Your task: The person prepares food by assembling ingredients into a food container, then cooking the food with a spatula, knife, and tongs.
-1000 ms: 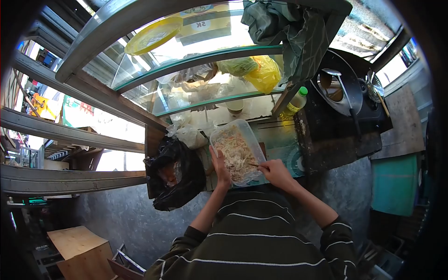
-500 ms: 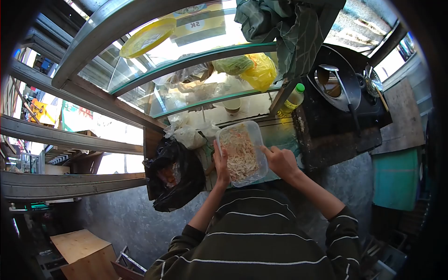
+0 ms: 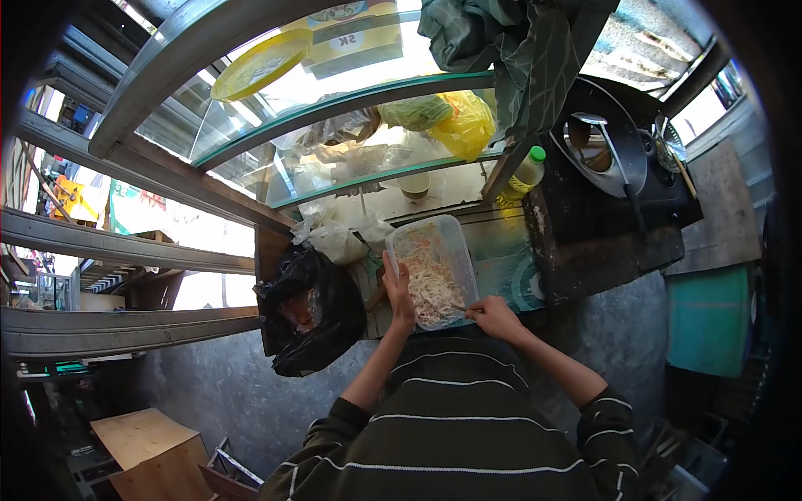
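A clear rectangular plastic container [image 3: 462,250] sits at the counter's front edge, close before my body. Pale shredded vegetables [image 3: 436,288] with orange bits lie in it, heaped toward the near end. My left hand [image 3: 400,294] grips the container's left wall, thumb up at the rim. At the near right corner my right hand [image 3: 496,318] is closed round a thin utensil [image 3: 460,308]; its far end is hidden in the shreds.
A black plastic bag [image 3: 330,313] hangs left of the container, beside a white knotted bag [image 3: 336,244]. Behind stands a glass case with a yellow bag [image 3: 464,125]. A green-capped bottle [image 3: 525,177] and a wok [image 3: 622,159] on a stove are at right.
My right hand has moved down toward me, from the container's right side to its near corner. The shreds have shifted toward the near end, baring more of the far bottom.
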Tool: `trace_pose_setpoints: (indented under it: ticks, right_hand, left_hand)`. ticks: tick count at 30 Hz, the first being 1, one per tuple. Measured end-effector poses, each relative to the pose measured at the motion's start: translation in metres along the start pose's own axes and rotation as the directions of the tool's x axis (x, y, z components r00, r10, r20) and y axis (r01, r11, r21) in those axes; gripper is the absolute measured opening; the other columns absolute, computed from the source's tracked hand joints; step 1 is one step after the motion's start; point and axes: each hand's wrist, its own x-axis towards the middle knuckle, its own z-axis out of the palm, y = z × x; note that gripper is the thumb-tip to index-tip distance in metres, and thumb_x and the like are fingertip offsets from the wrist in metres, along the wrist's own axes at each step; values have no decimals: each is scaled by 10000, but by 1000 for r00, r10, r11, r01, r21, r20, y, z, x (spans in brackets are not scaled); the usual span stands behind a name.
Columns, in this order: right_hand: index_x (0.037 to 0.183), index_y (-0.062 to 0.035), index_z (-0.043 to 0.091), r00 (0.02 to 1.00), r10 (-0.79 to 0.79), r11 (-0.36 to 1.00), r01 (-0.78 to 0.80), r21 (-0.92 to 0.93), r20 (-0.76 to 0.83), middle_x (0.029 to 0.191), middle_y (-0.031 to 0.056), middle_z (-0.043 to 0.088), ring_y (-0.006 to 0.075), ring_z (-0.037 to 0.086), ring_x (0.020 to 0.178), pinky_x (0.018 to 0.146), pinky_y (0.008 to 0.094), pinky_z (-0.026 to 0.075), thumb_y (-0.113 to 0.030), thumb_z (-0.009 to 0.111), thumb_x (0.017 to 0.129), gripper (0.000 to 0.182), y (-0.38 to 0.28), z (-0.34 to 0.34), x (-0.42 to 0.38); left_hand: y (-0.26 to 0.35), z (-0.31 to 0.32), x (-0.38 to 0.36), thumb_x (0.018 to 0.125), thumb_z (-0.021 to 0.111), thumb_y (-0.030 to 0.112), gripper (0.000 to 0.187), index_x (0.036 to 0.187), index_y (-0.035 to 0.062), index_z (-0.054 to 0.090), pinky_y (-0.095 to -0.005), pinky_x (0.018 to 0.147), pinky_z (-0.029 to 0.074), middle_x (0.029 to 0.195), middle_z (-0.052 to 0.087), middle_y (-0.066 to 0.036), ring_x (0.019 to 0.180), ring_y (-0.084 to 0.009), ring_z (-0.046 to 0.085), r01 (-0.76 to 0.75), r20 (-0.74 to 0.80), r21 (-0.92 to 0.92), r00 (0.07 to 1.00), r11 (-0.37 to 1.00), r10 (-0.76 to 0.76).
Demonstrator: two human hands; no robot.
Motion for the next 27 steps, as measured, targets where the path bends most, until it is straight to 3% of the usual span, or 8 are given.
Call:
trace_pose_setpoints:
  ticks: [3, 5, 11, 15, 18, 20, 24, 27]
  right_hand:
    - [846, -8, 663, 1000, -22, 999, 23, 42, -8, 727, 209, 612, 363, 602, 675, 612, 376, 467, -183, 581, 764, 210, -9, -5, 4]
    - [836, -23, 663, 994, -84, 995, 81, -58, -66, 718, 183, 623, 357, 601, 657, 600, 387, 469, -171, 568, 775, 186, -22, -21, 2]
    - [979, -95, 607, 887, -332, 825, 109, -554, -321, 633, 129, 566, 325, 600, 580, 494, 419, 478, -144, 542, 766, 228, -47, -34, 10]
    - [1072, -136, 594, 921, -356, 757, 184, -627, -159, 632, 102, 534, 319, 570, 535, 456, 401, 452, -110, 538, 781, 297, -43, -26, 4]
    - [1083, -124, 585, 865, -422, 807, 221, -548, -273, 627, 98, 531, 311, 563, 515, 453, 399, 455, -94, 532, 772, 316, -53, -38, 8]
    - [1098, -111, 579, 788, -437, 817, 146, -558, -433, 627, 97, 528, 300, 558, 495, 448, 397, 458, -80, 530, 755, 348, -57, -39, 22]
    - [1105, -105, 578, 812, -484, 772, 222, -596, -325, 630, 108, 526, 295, 559, 488, 445, 390, 459, -66, 523, 747, 364, -51, -10, 6]
    - [1134, -113, 563, 852, -494, 725, 296, -622, -171, 656, 121, 526, 296, 555, 483, 442, 386, 459, -58, 521, 745, 395, -53, -12, -5]
  left_hand:
    - [14, 3, -3, 872, 399, 532, 761, 1394, 34, 158, -343, 1001, 221, 1285, 283, -183, 1177, -267, 312, 24, 15, -57, 1000, 998, -23]
    - [42, 13, -15, 911, 403, 426, 563, 1289, 18, 312, -337, 932, 363, 1212, 442, -123, 1092, -229, 460, 222, 129, -491, 975, 843, -181]
    - [38, 17, -18, 897, 418, 459, 596, 1274, 10, 316, -346, 925, 376, 1206, 450, -126, 1084, -232, 474, 137, 96, -328, 989, 935, -111]
    - [35, 17, -18, 896, 421, 461, 593, 1265, 7, 327, -346, 937, 361, 1211, 449, -123, 1096, -226, 461, 142, 65, -425, 990, 894, -127]
    - [27, 13, -18, 898, 416, 461, 583, 1256, 7, 339, -343, 938, 351, 1217, 447, -120, 1093, -219, 454, 77, 11, -328, 997, 941, -78]
    - [11, 7, -15, 890, 356, 528, 722, 1391, 40, 176, -310, 952, 267, 1173, 381, -133, 1088, -226, 384, -46, 46, -38, 998, 998, 47]
    - [4, 8, -12, 890, 353, 531, 725, 1394, 43, 170, -315, 910, 289, 1163, 378, -131, 1006, -215, 392, -17, 28, -151, 999, 988, 21]
    - [5, 12, -7, 907, 401, 461, 554, 1213, 1, 372, -311, 933, 317, 1156, 462, -110, 1064, -188, 436, 21, -31, -433, 999, 901, -38]
